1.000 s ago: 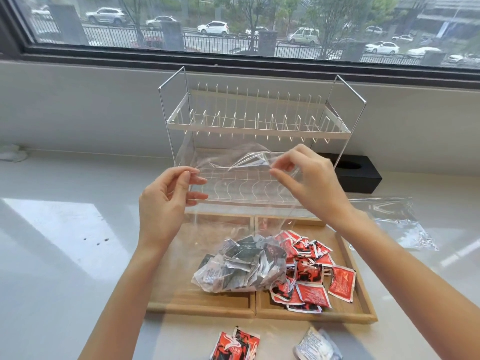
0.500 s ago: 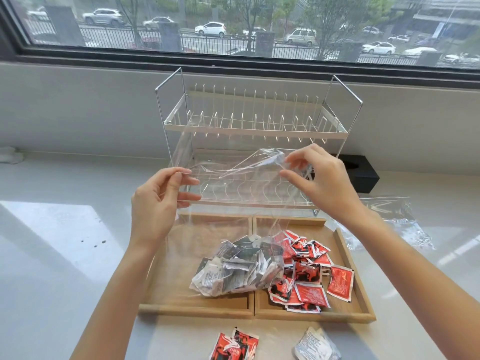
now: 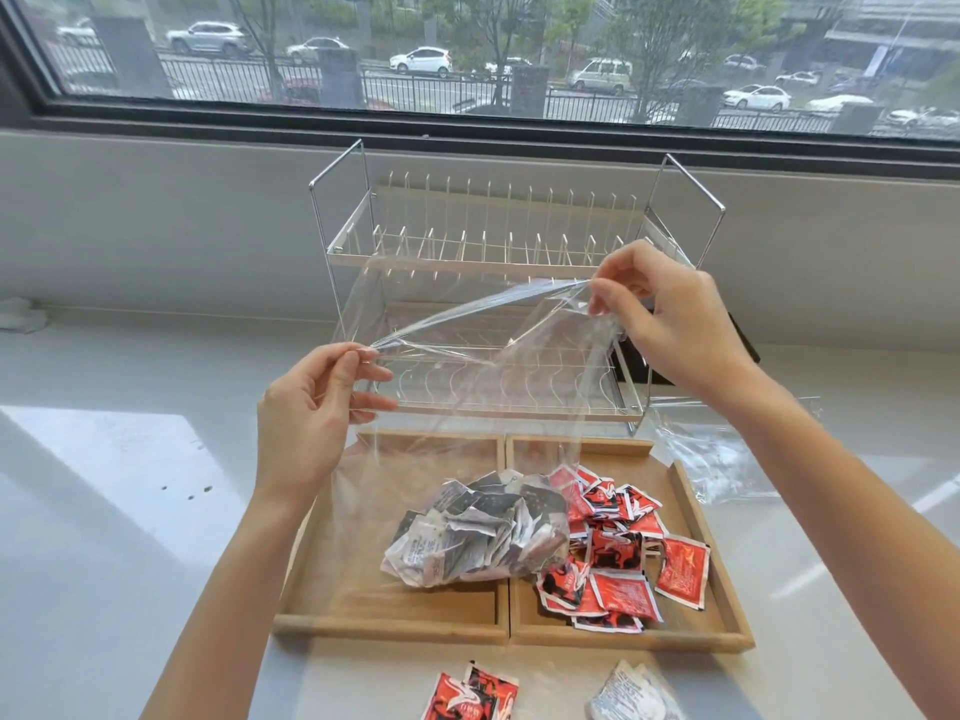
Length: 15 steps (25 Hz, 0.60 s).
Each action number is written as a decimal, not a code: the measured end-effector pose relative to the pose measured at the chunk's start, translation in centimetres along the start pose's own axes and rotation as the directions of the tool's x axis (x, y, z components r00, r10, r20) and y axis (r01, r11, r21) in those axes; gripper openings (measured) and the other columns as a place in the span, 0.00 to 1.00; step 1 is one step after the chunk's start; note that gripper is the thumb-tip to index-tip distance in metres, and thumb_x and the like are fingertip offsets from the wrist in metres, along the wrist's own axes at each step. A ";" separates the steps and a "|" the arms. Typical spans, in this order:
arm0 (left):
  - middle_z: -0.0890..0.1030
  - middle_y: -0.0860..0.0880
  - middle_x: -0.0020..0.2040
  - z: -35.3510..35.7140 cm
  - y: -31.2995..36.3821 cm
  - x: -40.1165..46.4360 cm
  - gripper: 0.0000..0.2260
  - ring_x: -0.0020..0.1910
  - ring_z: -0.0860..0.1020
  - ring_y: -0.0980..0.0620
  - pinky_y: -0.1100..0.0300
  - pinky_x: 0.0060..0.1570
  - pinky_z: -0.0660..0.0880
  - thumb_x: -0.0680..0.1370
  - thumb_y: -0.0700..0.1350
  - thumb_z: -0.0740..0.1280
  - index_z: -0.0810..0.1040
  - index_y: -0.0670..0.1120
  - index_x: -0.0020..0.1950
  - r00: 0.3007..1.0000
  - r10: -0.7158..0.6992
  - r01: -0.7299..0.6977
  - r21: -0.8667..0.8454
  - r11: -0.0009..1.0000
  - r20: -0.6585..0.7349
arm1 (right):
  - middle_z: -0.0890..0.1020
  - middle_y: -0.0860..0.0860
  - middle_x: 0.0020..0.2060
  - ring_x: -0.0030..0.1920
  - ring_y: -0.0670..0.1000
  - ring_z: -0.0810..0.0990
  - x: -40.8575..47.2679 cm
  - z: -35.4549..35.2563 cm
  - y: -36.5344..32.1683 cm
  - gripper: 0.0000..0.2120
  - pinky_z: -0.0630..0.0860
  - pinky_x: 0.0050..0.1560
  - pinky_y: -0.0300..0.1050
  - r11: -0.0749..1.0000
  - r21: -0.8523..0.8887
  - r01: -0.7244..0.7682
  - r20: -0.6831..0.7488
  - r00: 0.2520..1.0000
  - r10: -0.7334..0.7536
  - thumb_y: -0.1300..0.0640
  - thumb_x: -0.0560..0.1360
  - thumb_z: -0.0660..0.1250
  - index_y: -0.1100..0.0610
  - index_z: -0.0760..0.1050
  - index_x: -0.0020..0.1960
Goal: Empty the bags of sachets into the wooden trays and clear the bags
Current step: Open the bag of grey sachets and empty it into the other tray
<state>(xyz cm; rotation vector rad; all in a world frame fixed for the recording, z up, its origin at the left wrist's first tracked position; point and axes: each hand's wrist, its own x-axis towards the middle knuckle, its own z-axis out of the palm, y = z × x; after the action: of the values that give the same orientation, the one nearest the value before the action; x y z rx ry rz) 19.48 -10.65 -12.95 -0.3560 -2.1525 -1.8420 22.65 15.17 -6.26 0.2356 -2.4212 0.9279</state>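
A clear plastic bag [image 3: 467,407] hangs over the wooden trays, its mouth stretched between my hands. My left hand [image 3: 311,407] pinches the left edge of the mouth; my right hand [image 3: 670,314] pinches the right edge, held higher. Several grey and white sachets [image 3: 478,532] lie bunched in the bag's bottom, resting on the left tray [image 3: 363,610] and over the divider. The right tray [image 3: 696,636] holds a loose pile of red sachets [image 3: 618,553].
A wire dish rack [image 3: 488,252] stands right behind the trays against the window sill. An empty clear bag [image 3: 722,465] lies crumpled on the counter to the right. A red sachet pack [image 3: 467,693] and a white one [image 3: 634,698] lie in front of the trays.
My hands have pulled apart, stretching the bag's mouth wider. The right hand has risen and moved right; the left has shifted its pinch to the bag's edge. The sachets stay in the bag.
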 end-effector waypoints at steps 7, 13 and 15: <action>0.83 0.61 0.33 -0.6 -0.1 0.5 0.11 0.28 0.81 0.58 0.70 0.30 0.75 0.79 0.41 0.58 0.76 0.52 0.42 1.000 -0.031 0.031 -0.017 0.999 -0.005 | 0.76 0.47 0.32 0.34 0.48 0.75 2.5 -2.0 -1.5 0.03 0.73 0.43 0.43 0.997 -0.071 0.036 0.288 0.958 -0.014 0.60 0.77 0.60 0.53 0.70 0.47; 0.83 0.60 0.32 -0.3 0.1 0.6 0.11 0.26 0.80 0.58 0.70 0.28 0.75 0.79 0.41 0.58 0.77 0.51 0.42 0.999 -0.029 0.029 -0.025 0.999 0.022 | 0.72 0.43 0.26 0.28 0.41 0.69 5.9 -5.0 -2.6 0.09 0.69 0.32 0.30 0.993 0.009 -0.118 0.575 0.813 0.092 0.60 0.77 0.58 0.47 0.72 0.49; 0.83 0.60 0.32 -0.3 0.1 0.7 0.11 0.26 0.80 0.58 0.70 0.29 0.75 0.79 0.41 0.58 0.77 0.50 0.42 0.999 -0.031 0.032 -0.037 0.999 0.031 | 0.74 0.43 0.29 0.30 0.41 0.72 6.6 -5.4 -2.7 0.08 0.73 0.38 0.31 0.990 -0.038 -0.139 0.636 0.760 0.131 0.57 0.78 0.58 0.47 0.74 0.51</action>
<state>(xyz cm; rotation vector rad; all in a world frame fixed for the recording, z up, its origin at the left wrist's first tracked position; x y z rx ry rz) 18.93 -10.92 -12.54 -0.3622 -2.1572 -1.9087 20.24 16.90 2.13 0.4474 -3.0972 1.0490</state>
